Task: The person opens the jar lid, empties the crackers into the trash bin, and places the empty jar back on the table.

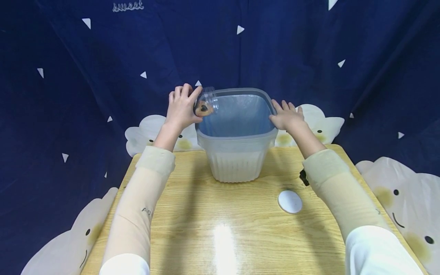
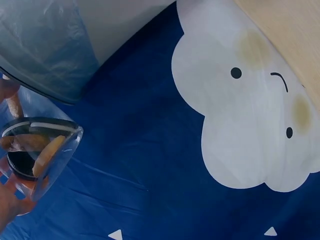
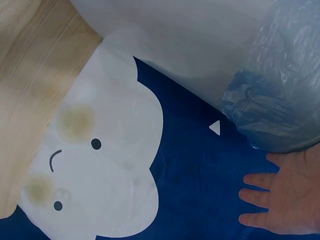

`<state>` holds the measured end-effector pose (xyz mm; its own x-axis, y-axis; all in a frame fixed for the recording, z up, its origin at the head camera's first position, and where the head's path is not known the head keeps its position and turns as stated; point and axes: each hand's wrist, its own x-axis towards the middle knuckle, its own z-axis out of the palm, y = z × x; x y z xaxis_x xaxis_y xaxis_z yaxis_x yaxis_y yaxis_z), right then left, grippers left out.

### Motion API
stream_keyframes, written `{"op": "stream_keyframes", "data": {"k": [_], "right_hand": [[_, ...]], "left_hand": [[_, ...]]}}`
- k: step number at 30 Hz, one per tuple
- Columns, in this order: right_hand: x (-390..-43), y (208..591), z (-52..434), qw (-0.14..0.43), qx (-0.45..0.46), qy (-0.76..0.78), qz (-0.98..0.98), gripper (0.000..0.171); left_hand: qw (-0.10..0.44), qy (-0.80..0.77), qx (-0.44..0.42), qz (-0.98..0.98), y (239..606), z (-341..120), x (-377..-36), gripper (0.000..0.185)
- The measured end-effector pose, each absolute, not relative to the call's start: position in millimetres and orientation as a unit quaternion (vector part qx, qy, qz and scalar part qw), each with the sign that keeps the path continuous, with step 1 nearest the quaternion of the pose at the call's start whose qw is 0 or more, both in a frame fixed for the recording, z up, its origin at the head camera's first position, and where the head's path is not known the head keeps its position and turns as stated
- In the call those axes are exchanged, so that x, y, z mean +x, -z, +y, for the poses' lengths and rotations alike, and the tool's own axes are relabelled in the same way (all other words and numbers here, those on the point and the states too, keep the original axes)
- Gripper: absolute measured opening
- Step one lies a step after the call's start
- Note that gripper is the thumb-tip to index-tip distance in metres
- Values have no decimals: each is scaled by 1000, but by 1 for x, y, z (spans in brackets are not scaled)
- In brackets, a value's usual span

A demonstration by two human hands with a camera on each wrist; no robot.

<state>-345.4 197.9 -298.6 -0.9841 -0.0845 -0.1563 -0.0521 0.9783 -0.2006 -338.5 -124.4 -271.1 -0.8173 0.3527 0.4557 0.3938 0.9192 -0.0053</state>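
Observation:
My left hand [image 1: 182, 105] grips a clear jar [image 1: 208, 91] at the left rim of a whitish trash bin [image 1: 235, 156]. The jar is tilted sideways, its neck towards the bin's opening. Inside it a tan cookie [image 1: 203, 109] with a dark patch shows; in the left wrist view, tan pieces [image 2: 46, 156] and something dark lie in it. A bluish plastic bag [image 1: 240, 114] lines the bin. Against the bin's right rim rests my right hand [image 1: 288, 116], fingers straight and spread; the right wrist view shows that hand [image 3: 295, 195] beside the bag.
The bin stands at the far edge of a wooden table [image 1: 206, 225]. A round white lid [image 1: 290, 201] lies right of centre. Near my right sleeve is a small black object [image 1: 304, 177], partly covered. Behind hangs a dark blue curtain [image 1: 192, 42] with clouds and triangles.

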Motion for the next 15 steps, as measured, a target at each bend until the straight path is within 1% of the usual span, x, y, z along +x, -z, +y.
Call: {"op": "stream_keyframes", "data": {"k": [15], "right_hand": [[-346, 299, 198, 81, -32, 98, 991, 63]], "left_hand": [[236, -3, -223, -946, 270, -116, -337, 89]]}}
